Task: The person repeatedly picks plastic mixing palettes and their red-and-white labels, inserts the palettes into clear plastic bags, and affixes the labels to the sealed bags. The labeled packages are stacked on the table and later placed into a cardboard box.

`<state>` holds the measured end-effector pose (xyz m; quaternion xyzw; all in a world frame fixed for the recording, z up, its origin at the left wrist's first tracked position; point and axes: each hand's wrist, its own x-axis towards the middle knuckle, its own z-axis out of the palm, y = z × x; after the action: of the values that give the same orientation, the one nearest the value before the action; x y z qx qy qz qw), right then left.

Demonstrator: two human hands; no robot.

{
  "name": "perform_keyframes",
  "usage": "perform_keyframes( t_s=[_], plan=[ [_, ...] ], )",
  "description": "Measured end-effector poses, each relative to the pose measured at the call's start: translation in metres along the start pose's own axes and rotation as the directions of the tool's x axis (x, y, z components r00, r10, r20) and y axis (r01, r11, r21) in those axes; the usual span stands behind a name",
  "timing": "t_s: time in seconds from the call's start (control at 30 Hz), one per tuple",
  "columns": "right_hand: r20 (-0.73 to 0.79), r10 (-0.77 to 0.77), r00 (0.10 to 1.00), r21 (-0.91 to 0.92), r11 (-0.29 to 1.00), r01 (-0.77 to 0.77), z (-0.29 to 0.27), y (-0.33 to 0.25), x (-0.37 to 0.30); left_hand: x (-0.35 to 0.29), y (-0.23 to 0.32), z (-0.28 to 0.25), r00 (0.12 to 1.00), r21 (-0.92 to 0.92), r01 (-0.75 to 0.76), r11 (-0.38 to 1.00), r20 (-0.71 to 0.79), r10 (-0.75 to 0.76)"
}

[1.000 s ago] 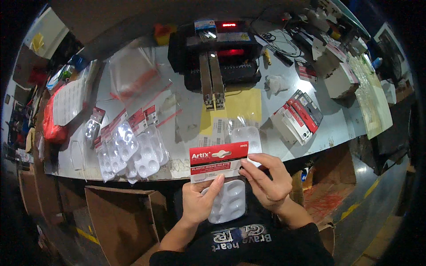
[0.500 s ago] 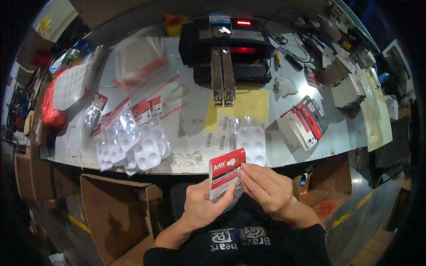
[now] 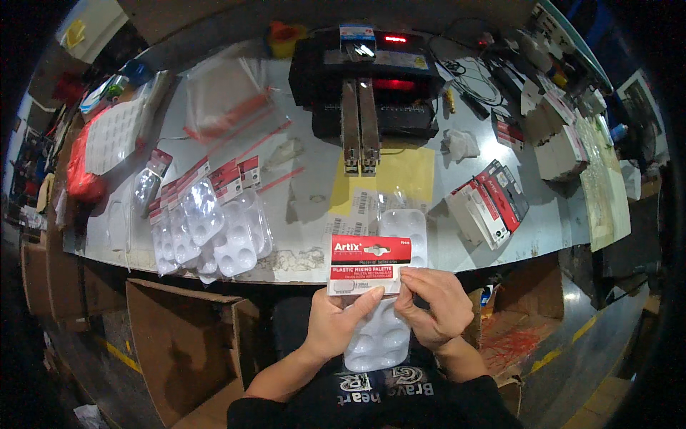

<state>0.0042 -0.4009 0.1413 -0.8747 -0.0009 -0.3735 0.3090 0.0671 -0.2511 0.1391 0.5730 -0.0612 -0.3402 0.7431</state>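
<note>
A white plastic paint palette [image 3: 377, 342] in a clear bag hangs below a red and white header card [image 3: 370, 266], just in front of the table edge. My left hand [image 3: 332, 325] is closed on the card's lower left, thumb across its front. My right hand [image 3: 437, 306] pinches at the card's lower right edge; whether a small label sits between those fingers cannot be made out. Behind the card another white palette [image 3: 404, 223] lies on the table, next to a sheet of barcode labels [image 3: 350, 224].
Packed palettes [image 3: 236, 239] are piled on the left. A black machine with red displays [image 3: 364, 71] stands at the back, a yellow sheet [image 3: 407, 168] before it. Header cards [image 3: 489, 200] are stacked at the right. A cardboard box [image 3: 182, 343] stands below the table's edge.
The card has turned to face me squarely, and the palette below it now shows. My right hand has come down slightly along the card's right side.
</note>
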Motion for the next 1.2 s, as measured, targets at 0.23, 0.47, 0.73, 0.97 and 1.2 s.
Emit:
perform_keyframes(
  t_s=[0.23, 0.47, 0.73, 0.97, 1.2],
  plan=[
    [0.130, -0.043, 0.991, -0.119, 0.991, 0.059, -0.002, 0.011, -0.002, 0.008, -0.015, 0.011, 0.877, 0.769, -0.393, 0.505, 0.147, 0.457],
    [0.109, 0.027, 0.994, -0.237, 0.971, 0.000, -0.034, 0.018, -0.021, 0.016, -0.023, 0.037, 0.805, 0.717, -0.561, 0.414, 0.357, 0.474],
    [0.038, 0.324, 0.945, -0.120, 0.941, -0.318, -0.034, 0.023, -0.022, 0.042, -0.018, 0.018, 0.875, 0.062, 0.310, 0.949, 0.372, -0.310],
    [0.050, 0.112, 0.992, -0.197, 0.975, -0.100, -0.033, 0.032, -0.019, 0.048, -0.029, 0.018, 0.829, -0.274, 0.461, 0.844, 0.473, -0.299],
    [0.128, -0.092, 0.988, -0.213, 0.970, 0.118, -0.054, 0.045, -0.014, 0.061, -0.038, 0.021, 0.723, -0.294, 0.603, 0.742, 0.594, -0.353]
  ],
)
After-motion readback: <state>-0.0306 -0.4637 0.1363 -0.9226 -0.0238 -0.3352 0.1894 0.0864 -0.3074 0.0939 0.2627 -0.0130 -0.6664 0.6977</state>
